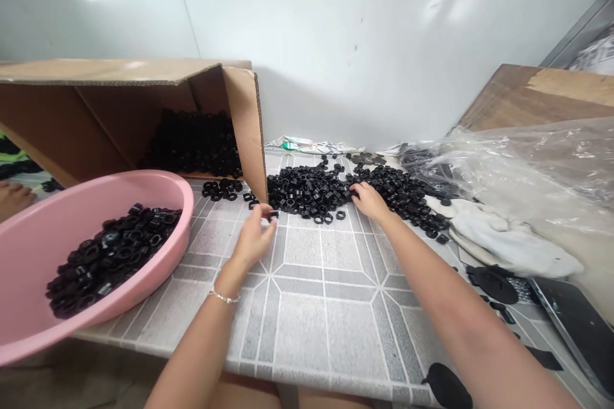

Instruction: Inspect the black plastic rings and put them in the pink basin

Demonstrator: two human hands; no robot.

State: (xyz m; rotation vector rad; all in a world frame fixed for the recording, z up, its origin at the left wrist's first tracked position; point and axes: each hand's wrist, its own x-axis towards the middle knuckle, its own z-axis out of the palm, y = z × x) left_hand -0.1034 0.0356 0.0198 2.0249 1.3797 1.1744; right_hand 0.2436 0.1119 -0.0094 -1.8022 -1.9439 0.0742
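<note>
My left hand (252,239), with a bracelet at the wrist, pinches a black plastic nut (273,214) between thumb and fingers, just in front of the cardboard box's flap. My right hand (370,199) reaches into the loose heap of black nuts (311,188) on the table. Its fingertips are bent against the pieces, and what they grip, if anything, is hidden among them. Beyond that hand the heap continues to the right (403,195). A few single nuts lie along the heap's near edge.
At left stands a pink basin (185,230) part filled with black nuts. Behind it, an open cardboard box (244,102) on its side holds more. On the right are white cloth gloves (513,239), clear plastic sheeting (527,172), a phone (575,326) and black discs. Another person's hand (14,198) shows far left.
</note>
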